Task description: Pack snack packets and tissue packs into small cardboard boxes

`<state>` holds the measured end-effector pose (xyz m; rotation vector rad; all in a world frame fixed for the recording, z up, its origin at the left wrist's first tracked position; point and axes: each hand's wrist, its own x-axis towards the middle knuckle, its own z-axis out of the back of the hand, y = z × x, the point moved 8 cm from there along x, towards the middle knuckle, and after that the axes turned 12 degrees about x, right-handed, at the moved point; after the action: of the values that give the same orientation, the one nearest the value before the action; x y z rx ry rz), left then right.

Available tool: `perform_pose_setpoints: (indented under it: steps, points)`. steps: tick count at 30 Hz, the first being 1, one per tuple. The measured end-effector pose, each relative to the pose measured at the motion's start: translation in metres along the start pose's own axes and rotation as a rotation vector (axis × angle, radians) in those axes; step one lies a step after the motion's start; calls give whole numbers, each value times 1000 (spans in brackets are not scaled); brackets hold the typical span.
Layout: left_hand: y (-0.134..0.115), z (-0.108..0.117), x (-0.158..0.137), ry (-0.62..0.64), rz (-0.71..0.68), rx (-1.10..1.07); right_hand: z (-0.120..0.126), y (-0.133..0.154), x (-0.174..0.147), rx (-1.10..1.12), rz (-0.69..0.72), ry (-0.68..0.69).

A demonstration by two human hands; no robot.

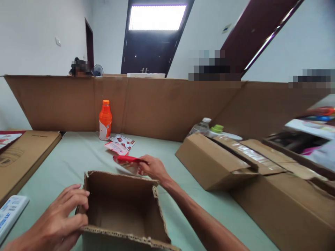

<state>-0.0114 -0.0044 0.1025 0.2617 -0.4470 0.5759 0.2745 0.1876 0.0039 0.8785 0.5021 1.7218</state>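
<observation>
In front of me stands an open cardboard box (125,240) with rough-cut rims and a bare brown inside. My left hand (62,216) is closed on its left wall, fingers bent over the rim. Beyond the far rim, my right hand (154,168) pinches a red and white snack packet (129,161) by its right end. Part of the packet is hidden behind the box's far wall and my fingers. Just behind it on the table lie a pink and white packet (116,148) and a white packet with brown squares (124,141).
An orange bottle (105,122) stands upright before a tall cardboard screen (157,108). Larger cardboard boxes (288,202) fill the right side, with a clear bottle (200,126) behind. A flat carton (28,153) and a white-blue box (12,212) lie left. People sit beyond the screen.
</observation>
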Motion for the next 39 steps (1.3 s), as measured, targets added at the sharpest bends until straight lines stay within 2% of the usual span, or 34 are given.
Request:
perform_pose_setpoints:
  steps: [3, 6, 8, 9, 11, 13, 16, 19, 21, 23, 26, 29, 32, 36, 39]
  points:
    - [1, -7, 11, -17, 15, -28, 70, 0, -36, 101, -49, -126]
    - [0, -10, 16, -38, 15, -45, 133, 27, -65, 420, -47, -348]
    - [0, -11, 16, -39, 21, -41, 155, 56, -79, 691, -17, -481]
    - [0, -12, 16, -35, 30, -37, 157, 73, -82, 786, 0, -497]
    - [0, -12, 14, -25, 54, -28, 144, 108, -82, 861, 28, -395]
    - [-1, -11, 12, -23, 67, -20, 120, 137, -80, 855, 48, -214]
    - [-1, -10, 9, -25, 83, -16, 85, 163, -80, 679, 96, 56]
    - [0, -10, 8, -33, 104, -21, 62, 170, -86, 255, 133, 258]
    - [2, -10, 9, -37, 119, -29, 48, 166, -89, -62, 96, 383]
    - [2, -11, 11, -27, 120, -33, 31, 161, -92, -285, 42, 524]
    - [-3, -10, 16, -12, 86, -27, 2, 159, -95, -427, 20, 724]
    - [-12, -6, 26, 20, 29, -50, -19, 160, -93, -451, 41, 816]
    - [-23, -12, 42, 183, -14, -99, -32, 162, -93, -448, 62, 865]
    - [-28, -37, 58, 598, -18, -69, -40, 161, -97, -464, 62, 909]
    - [-30, -46, 67, 724, -57, -45, -41, 160, -100, -465, 60, 945]
